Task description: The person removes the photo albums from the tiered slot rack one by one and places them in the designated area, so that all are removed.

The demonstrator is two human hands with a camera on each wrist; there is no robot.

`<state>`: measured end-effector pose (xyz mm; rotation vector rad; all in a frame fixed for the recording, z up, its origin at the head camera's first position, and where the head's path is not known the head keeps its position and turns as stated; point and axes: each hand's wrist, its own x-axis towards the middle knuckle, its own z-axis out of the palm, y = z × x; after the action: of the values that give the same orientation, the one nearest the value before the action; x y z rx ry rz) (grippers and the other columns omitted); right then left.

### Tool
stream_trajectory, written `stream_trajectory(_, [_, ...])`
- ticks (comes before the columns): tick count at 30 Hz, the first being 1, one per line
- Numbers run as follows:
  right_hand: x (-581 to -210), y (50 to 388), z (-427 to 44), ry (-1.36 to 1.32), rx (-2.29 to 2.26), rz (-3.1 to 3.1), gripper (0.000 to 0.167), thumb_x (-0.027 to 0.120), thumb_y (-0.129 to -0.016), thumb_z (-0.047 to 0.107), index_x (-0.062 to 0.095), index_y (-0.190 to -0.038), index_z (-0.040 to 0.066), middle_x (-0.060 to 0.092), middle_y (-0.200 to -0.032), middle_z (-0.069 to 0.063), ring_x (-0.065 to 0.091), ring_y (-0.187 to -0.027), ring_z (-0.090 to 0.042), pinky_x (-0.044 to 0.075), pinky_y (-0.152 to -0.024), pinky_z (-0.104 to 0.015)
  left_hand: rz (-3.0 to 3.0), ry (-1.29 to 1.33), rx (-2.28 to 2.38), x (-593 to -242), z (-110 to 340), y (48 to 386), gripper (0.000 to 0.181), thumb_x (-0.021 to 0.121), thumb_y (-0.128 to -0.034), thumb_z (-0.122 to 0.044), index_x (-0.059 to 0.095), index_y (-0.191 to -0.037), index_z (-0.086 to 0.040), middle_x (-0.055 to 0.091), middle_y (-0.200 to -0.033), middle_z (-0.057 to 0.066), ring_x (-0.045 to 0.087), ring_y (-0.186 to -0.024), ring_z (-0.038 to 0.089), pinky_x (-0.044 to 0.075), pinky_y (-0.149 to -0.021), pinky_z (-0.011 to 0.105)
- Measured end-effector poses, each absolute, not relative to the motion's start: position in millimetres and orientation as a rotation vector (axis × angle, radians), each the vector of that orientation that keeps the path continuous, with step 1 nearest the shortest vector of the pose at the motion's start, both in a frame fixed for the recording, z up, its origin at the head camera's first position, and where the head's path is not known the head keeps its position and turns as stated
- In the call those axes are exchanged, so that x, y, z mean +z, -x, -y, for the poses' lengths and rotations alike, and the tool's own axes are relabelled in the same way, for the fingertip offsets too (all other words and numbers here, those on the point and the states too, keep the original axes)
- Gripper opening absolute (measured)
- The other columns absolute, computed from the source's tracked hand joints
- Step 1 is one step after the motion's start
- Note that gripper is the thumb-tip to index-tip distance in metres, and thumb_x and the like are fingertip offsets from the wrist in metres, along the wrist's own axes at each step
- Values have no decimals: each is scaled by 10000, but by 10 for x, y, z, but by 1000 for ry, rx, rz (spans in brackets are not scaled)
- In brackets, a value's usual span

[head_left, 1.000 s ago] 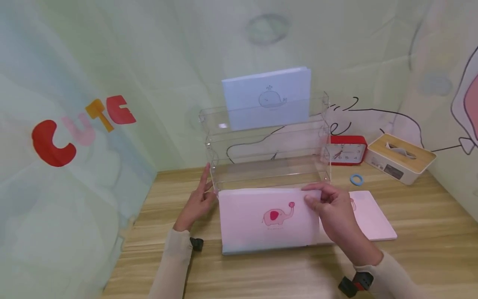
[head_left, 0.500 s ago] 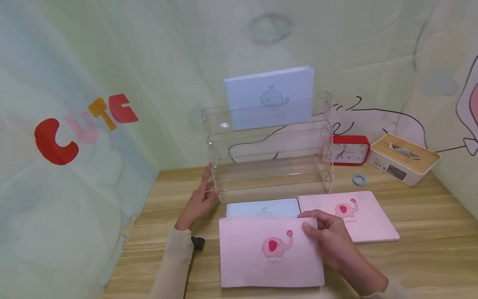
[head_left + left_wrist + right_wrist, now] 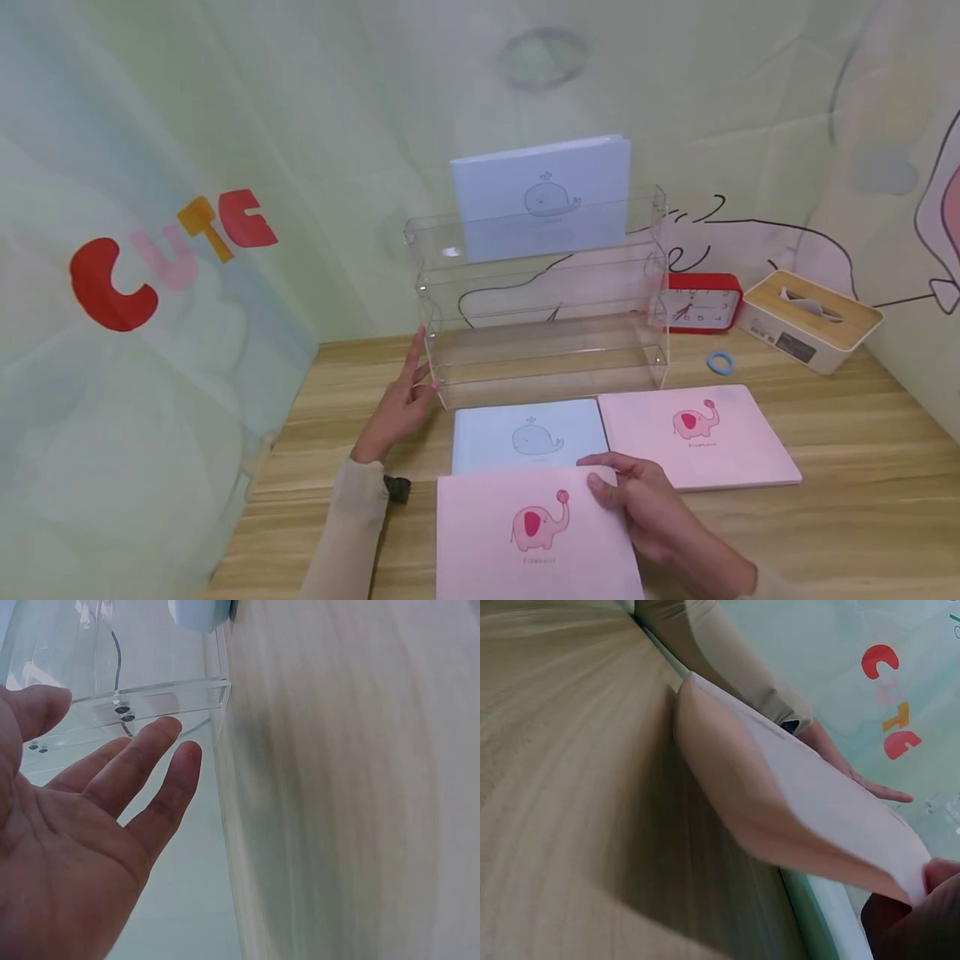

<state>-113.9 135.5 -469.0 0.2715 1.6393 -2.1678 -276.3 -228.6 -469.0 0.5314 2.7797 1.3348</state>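
Observation:
My right hand (image 3: 651, 507) pinches the top right corner of a pink notebook (image 3: 480, 525) with an elephant drawing. In the right wrist view that notebook (image 3: 817, 791) is tilted off the table, its pages hanging a little apart. My left hand (image 3: 396, 418) is at the left side of a clear acrylic rack (image 3: 547, 387), fingers extended. In the left wrist view its fingers (image 3: 142, 761) lie loosely spread by the rack's edge. A light blue whale notebook (image 3: 487, 433) lies flat, partly covered by the held one. Another pink elephant notebook (image 3: 735, 454) lies to its right.
A blue whale notebook (image 3: 495, 183) stands in the rack's top tier. Right of the rack are a red clock (image 3: 723, 279), a blue ring (image 3: 720, 362) and a tissue box (image 3: 810, 321). A printed curtain (image 3: 337, 167) hangs behind the wooden table (image 3: 862, 533).
My right hand has drawn the pink notebook back from the rack toward me, uncovering the blue whale notebook and the other pink one. My left hand stays at the rack's side.

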Motion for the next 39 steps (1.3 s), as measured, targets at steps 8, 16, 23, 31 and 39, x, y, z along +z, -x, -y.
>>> stream_trajectory(8, [-4760, 1103, -1326, -310, -2137, -1650, 334, 644, -1039, 71, 681, -1351, -43, 824, -1092, -78, 789, -915, -197, 665, -832, -355, -2802, -517, 1301, -4673, 2281, 2753, 897, 538, -1133, -223, -93, -1680, -551, 446, -1662, 250, 684, -1309, 460, 529, -1072, 606])
stream_trajectory(16, [-4836, 1105, -1316, -364, -2074, -1706, 341, 637, -1037, 65, 674, -1353, -59, 815, -1135, -123, 781, -928, -212, 662, -855, -348, -2800, -518, 1304, -4665, 2276, 2766, 901, 537, -1133, -219, -98, -1679, -552, 436, -1662, 265, 683, -1302, 478, 515, -1106, 636])
stream_trajectory(23, [-4892, 1069, -1309, -392, -2056, -1735, 321, 648, -1020, 37, 687, -1317, -79, 821, -1096, -134, 772, -919, -203, 657, -841, -329, -2817, -531, 1295, -4673, 2272, 2760, 900, 537, -1132, -210, -90, -1683, -546, 462, -1644, 266, 756, -1150, 390, 556, -918, 445])
stream_trajectory(31, [-4918, 1025, -1329, -358, -2059, -1740, 325, 649, -1011, 26, 684, -1311, -96, 824, -1079, -123, 773, -919, -194, 656, -842, -328, -2808, -523, 1299, -4672, 2266, 2761, 899, 538, -1132, -213, -87, -1680, -554, 460, -1648, 262, 742, -980, 292, 526, -814, 343])
stream_trajectory(39, [-4922, 1019, -1304, -429, -2001, -1795, 323, 666, -1013, 44, 700, -1311, -77, 823, -1113, -142, 768, -943, -196, 644, -846, -302, -2797, -520, 1310, -4682, 2271, 2761, 902, 543, -1129, -212, -86, -1687, -538, 456, -1645, 276, 617, -756, 192, 494, -706, 288])
